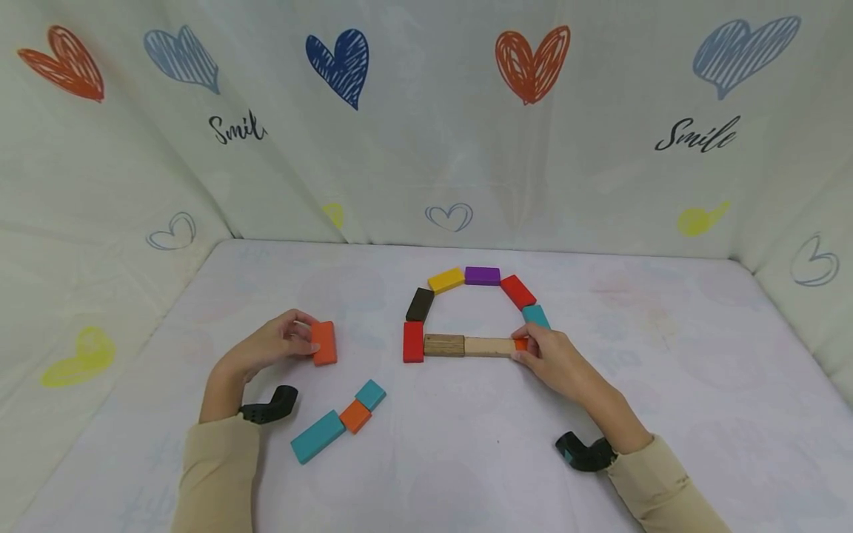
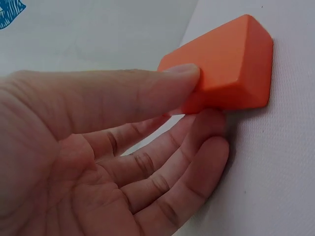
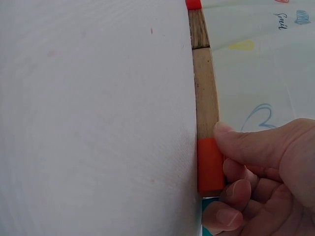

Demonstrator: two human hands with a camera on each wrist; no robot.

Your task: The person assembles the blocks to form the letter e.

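Observation:
My left hand [image 1: 275, 344] pinches an orange block [image 1: 325, 343] between thumb and fingers at the left of the table. In the left wrist view this block [image 2: 221, 59] is tilted, close to the tabletop. My right hand [image 1: 560, 363] holds a smaller orange block [image 3: 210, 164] at the right end of a straight row. Left of it in that row lie a pale wooden block [image 1: 489, 347], a brown wood-grain block [image 1: 444, 345] and an upright red block [image 1: 413, 342]. A teal block [image 1: 536, 317], partly hidden by the right hand, lies just beyond.
An arc of blocks closes the ring's far side: black [image 1: 420, 304], yellow [image 1: 446, 280], purple [image 1: 483, 276] and red [image 1: 518, 292]. Nearer, a long teal block [image 1: 318, 437], an orange block [image 1: 355, 417] and a small teal block [image 1: 370, 395] form a slanted line. A printed curtain [image 1: 426, 148] hangs behind.

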